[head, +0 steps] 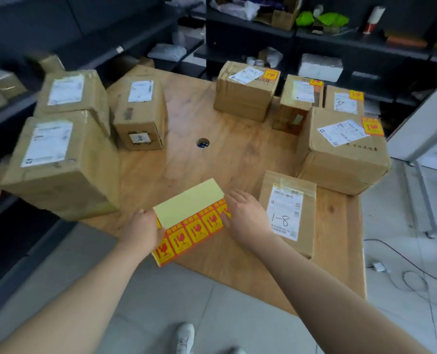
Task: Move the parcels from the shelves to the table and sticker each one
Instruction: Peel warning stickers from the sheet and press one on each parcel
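— Fingers point(226, 215) of the right hand point(245, 215) are closing on the right end of the fragile-sticker sheet point(189, 223); the left hand point(142, 229) is pinching its left end, holding it over the table point(237, 154) edge.

— And the parcels?

— Four parcels far right of the sheet are wearing orange stickers, like the big one point(345, 149). The flat parcel marked 1-8 point(287, 213), just right of the sheet, and three boxes to its left, including the nearest point(59, 164), are showing none. More may be waiting on the shelves point(314, 34).
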`<state>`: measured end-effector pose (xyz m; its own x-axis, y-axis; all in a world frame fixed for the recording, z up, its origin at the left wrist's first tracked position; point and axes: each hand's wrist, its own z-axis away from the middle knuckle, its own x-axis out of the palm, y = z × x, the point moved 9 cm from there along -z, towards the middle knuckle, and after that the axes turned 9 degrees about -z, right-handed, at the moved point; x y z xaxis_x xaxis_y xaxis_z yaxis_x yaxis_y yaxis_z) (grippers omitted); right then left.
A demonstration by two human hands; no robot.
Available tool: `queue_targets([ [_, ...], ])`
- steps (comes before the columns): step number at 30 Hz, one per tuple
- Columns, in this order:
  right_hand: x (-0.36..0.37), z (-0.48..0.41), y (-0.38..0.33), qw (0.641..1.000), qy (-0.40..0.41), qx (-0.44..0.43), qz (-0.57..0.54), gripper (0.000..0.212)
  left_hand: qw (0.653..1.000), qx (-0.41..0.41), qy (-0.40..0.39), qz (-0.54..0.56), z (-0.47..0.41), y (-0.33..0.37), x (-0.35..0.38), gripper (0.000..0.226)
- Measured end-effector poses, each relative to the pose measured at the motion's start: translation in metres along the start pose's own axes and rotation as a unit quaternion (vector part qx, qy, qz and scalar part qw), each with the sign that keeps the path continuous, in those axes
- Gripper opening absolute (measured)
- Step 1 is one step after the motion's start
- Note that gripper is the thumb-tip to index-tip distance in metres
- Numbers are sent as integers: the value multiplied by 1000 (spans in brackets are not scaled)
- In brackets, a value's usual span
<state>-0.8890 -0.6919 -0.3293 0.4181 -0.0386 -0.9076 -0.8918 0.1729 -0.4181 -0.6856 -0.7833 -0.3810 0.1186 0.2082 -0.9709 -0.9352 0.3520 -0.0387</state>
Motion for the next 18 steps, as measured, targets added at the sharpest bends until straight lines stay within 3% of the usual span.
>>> queue_targets([
  [4, 46, -26, -22, 997, -73, 8, 27, 40, 998, -28, -47, -13, -15, -42, 24, 51],
  [9, 99, -36, -15, 982, -171, 69, 31, 36, 992, -62, -83, 69, -33, -53, 47, 76],
  [18, 115, -42, -4, 976, -189, 97, 38, 46, 980, -83, -140, 117, -48, -63, 63, 68],
])
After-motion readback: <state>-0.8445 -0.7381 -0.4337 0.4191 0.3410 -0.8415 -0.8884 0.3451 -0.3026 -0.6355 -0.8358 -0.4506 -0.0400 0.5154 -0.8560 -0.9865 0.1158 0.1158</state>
